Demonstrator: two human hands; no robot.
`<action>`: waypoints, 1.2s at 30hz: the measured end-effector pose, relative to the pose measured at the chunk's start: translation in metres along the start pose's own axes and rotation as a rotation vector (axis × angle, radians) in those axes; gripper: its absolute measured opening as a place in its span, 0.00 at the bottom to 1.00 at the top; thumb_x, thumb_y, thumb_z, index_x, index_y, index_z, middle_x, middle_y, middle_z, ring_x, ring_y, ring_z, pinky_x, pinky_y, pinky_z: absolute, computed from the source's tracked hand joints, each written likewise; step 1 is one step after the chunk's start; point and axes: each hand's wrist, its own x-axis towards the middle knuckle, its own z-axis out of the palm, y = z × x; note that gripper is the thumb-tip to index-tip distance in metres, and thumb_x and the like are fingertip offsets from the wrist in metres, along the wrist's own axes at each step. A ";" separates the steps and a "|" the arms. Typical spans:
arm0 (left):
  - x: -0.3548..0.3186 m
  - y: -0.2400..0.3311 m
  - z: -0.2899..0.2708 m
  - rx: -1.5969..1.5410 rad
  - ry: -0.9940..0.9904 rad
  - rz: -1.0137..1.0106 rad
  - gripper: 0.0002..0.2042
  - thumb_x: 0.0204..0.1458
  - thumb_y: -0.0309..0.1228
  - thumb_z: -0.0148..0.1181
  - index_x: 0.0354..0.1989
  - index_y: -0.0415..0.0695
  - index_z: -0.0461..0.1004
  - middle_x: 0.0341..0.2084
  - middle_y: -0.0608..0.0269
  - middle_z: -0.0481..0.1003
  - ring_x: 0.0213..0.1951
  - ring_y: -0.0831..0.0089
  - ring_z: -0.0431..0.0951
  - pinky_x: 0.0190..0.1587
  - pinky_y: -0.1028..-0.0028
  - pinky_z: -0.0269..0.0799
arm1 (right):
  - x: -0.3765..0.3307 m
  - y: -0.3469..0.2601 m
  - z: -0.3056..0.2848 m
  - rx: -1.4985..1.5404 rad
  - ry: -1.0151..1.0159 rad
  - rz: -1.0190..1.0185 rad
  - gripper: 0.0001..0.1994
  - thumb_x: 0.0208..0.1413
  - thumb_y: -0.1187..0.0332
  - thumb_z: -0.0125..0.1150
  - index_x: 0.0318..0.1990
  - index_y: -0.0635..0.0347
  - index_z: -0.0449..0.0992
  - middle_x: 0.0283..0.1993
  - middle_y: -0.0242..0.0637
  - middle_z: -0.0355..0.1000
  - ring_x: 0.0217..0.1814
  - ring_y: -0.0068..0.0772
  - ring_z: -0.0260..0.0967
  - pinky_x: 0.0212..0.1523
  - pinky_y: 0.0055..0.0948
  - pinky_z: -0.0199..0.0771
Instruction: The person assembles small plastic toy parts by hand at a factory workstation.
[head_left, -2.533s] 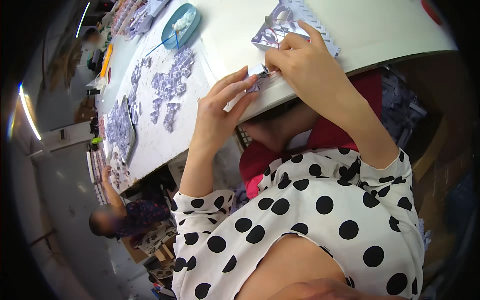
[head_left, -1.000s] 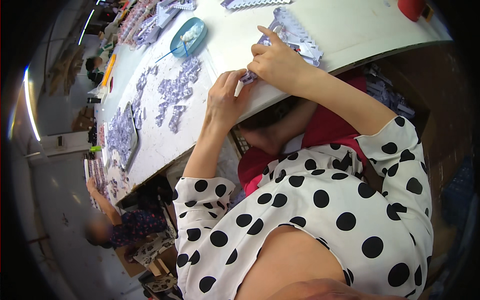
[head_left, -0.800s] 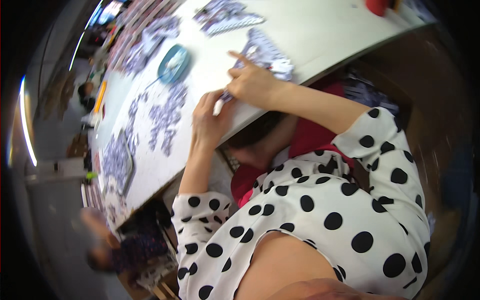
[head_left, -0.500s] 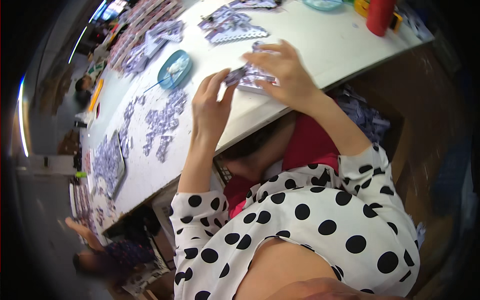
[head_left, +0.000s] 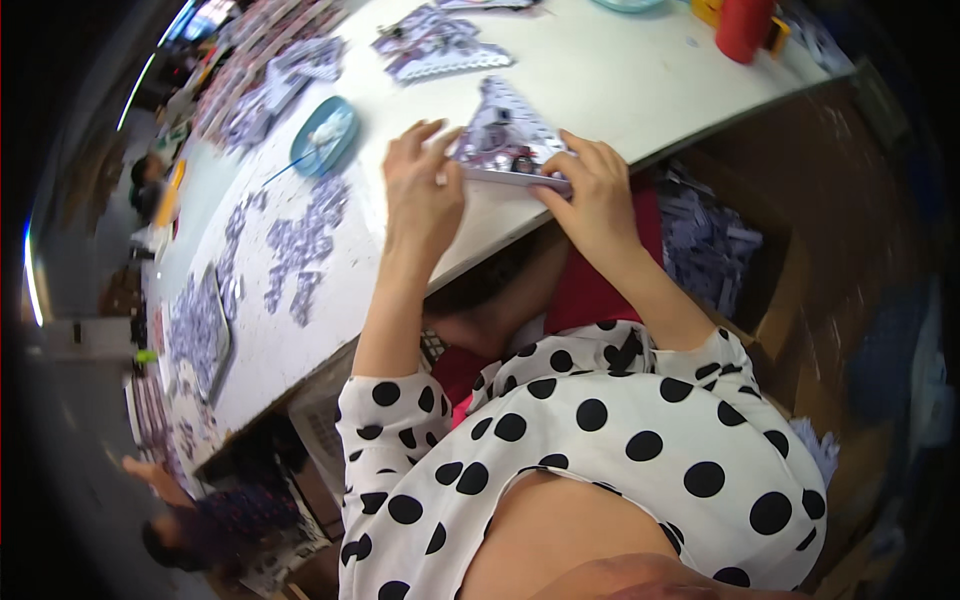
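A triangular printed card piece (head_left: pixel 512 130), white and purple with a raised white front edge, lies on the white table in front of me. My right hand (head_left: pixel 592 180) pinches its right corner between thumb and fingers. At the left corner is my left hand (head_left: pixel 422 180), its fingers spread and slightly curled, the thumb close to the edge; whether it touches the card I cannot tell. Small printed cut pieces (head_left: pixel 305 235) lie scattered on the table to the left of my left hand.
A blue dish (head_left: pixel 325 135) with white stuff and a thin blue stick stands beyond the pieces. More triangular cards (head_left: pixel 440 45) lie farther back. A red cylinder (head_left: pixel 743 32) is at the far right. A filled tray (head_left: pixel 205 330) and a person (head_left: pixel 225 520) are at left; a box of scraps (head_left: pixel 705 240) sits below.
My right hand has moved down to the card's right corner. My left hand has drawn left and spread its fingers; the small dark piece it held no longer shows in it.
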 end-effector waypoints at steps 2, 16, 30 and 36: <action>-0.003 0.005 -0.007 -0.199 0.054 -0.153 0.22 0.56 0.18 0.45 0.55 0.46 0.79 0.54 0.55 0.76 0.56 0.59 0.75 0.57 0.68 0.69 | 0.000 0.002 0.002 0.101 0.046 0.039 0.12 0.43 0.67 0.75 0.35 0.55 0.80 0.58 0.48 0.74 0.61 0.51 0.68 0.65 0.47 0.62; -0.045 -0.029 0.015 -0.198 0.088 -0.354 0.18 0.66 0.28 0.50 0.62 0.39 0.72 0.54 0.49 0.75 0.56 0.58 0.76 0.59 0.64 0.70 | -0.091 0.129 -0.157 -0.233 0.521 0.273 0.11 0.42 0.67 0.80 0.35 0.53 0.85 0.63 0.43 0.73 0.57 0.44 0.74 0.55 0.36 0.73; -0.041 -0.023 0.015 -0.130 0.067 -0.454 0.19 0.67 0.34 0.53 0.64 0.44 0.72 0.54 0.51 0.72 0.55 0.61 0.76 0.57 0.65 0.71 | -0.282 0.316 -0.014 -0.168 0.003 0.548 0.07 0.53 0.72 0.67 0.39 0.60 0.81 0.70 0.40 0.66 0.46 0.44 0.80 0.47 0.38 0.78; -0.039 -0.022 0.017 -0.063 0.051 -0.420 0.19 0.67 0.36 0.53 0.64 0.45 0.71 0.53 0.51 0.71 0.55 0.60 0.76 0.56 0.63 0.71 | -0.278 0.327 0.026 -0.008 -0.214 0.561 0.07 0.55 0.68 0.65 0.38 0.61 0.81 0.72 0.43 0.64 0.53 0.50 0.77 0.51 0.41 0.76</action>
